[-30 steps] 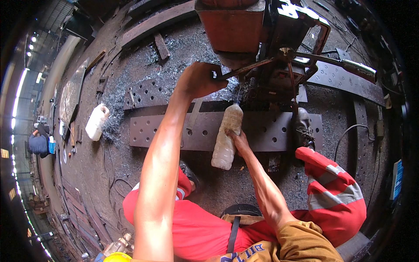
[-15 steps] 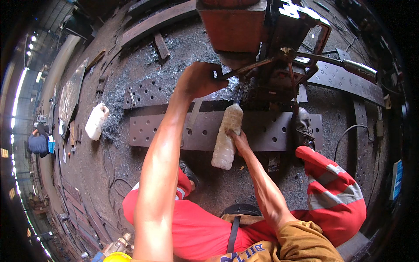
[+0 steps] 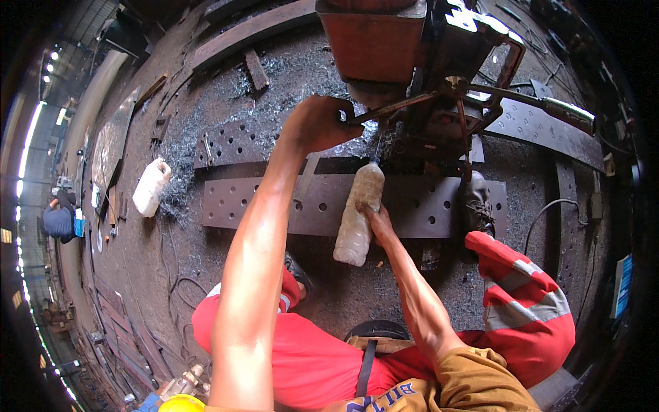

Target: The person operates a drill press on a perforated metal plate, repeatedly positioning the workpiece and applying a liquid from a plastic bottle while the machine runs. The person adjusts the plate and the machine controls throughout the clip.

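Note:
My left hand (image 3: 317, 125) is closed around the end of a metal lever (image 3: 398, 106) on a dark drilling machine (image 3: 439, 82). In my right hand (image 3: 375, 218) is a cloudy plastic bottle (image 3: 357, 237), gripped round its middle. It tilts with its neck toward the machine, and a thin line, perhaps a jet of liquid, runs from its tip to under the machine's red-brown housing (image 3: 372, 44). Below the bottle lies a long steel plate (image 3: 268, 202) with rows of round holes. The drilling point itself is hidden by the housing and shadow.
A white jug (image 3: 151, 189) stands on the floor at the left, beside shiny metal shavings (image 3: 180, 178). A second holed plate (image 3: 237, 143) lies behind, with a spanner (image 3: 207, 147) on it. Cables (image 3: 171, 268) trail across the floor. Another person (image 3: 59, 221) is at far left.
Both hands keep their grips on the lever and bottle, almost unmoved. The view has shifted slightly, so the machine appears a little farther right.

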Demonstrator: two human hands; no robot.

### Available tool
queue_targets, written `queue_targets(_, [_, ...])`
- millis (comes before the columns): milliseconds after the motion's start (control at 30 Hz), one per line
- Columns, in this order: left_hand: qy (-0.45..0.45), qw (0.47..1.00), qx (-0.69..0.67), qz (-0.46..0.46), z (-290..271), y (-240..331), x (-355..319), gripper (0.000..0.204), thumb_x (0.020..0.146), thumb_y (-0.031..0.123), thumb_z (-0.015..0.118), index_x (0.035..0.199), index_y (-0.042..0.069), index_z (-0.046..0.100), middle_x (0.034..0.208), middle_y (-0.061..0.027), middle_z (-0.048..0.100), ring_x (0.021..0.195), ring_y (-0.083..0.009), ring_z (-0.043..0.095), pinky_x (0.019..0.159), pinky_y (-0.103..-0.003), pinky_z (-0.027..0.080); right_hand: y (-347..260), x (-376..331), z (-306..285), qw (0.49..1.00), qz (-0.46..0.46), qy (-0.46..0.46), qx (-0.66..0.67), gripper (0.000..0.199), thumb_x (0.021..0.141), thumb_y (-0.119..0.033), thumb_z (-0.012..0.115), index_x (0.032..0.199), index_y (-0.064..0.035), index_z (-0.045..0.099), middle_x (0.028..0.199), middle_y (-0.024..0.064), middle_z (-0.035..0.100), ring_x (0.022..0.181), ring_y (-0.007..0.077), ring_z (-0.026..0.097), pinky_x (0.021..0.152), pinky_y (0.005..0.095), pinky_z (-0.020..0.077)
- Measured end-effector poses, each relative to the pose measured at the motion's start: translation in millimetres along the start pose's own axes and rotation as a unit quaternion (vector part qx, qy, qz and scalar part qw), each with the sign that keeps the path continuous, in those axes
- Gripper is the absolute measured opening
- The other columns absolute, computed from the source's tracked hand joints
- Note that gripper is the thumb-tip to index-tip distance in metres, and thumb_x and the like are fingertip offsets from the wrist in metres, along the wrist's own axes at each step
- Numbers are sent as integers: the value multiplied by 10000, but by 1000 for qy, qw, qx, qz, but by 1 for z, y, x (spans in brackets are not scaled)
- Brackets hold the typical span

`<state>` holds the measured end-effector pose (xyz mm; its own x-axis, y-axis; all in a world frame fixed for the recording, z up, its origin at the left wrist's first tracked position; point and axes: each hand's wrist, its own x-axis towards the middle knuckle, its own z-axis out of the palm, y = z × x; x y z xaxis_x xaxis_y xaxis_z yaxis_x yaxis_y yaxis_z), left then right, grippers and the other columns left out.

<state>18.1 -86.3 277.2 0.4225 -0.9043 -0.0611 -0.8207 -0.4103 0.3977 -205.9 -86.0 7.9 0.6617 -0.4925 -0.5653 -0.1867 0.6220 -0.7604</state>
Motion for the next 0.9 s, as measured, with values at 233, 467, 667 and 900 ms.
queue_targets(233, [-8,1000,-19,10,-1,0,2,348,735,443,742,936,161,779,870,-163,736,839,-357,713,800,-431,563,8,8,-9,998,-36,-10,-46,722,820,-317,780,1402,-14,479,1293,151,610,1160,267,598,992,406,475])
queue_targets(467, [16,999,-3,50,5,-6,2,346,771,413,741,927,104,749,822,-191,719,784,-369,706,726,-423,548,-3,3,8,963,-195,16,-187,937,692,-353,891,1436,-25,426,1350,199,580,1256,331,561,1049,431,452])
queue_targets(667, [-4,1000,-8,15,4,1,1,345,761,429,730,933,131,760,863,-187,724,826,-377,703,760,-436,555,-35,-16,35,937,-275,33,-213,925,662,-339,907,1402,-33,445,1343,227,576,1261,356,565,1047,453,461])
queue_targets(900, [6,1000,-9,6,0,0,-1,378,737,452,714,978,167,774,905,-166,734,867,-371,707,804,-450,566,-64,-24,50,931,-263,-20,-252,921,634,-261,917,1391,-44,438,1339,224,579,1270,345,564,1049,449,465])
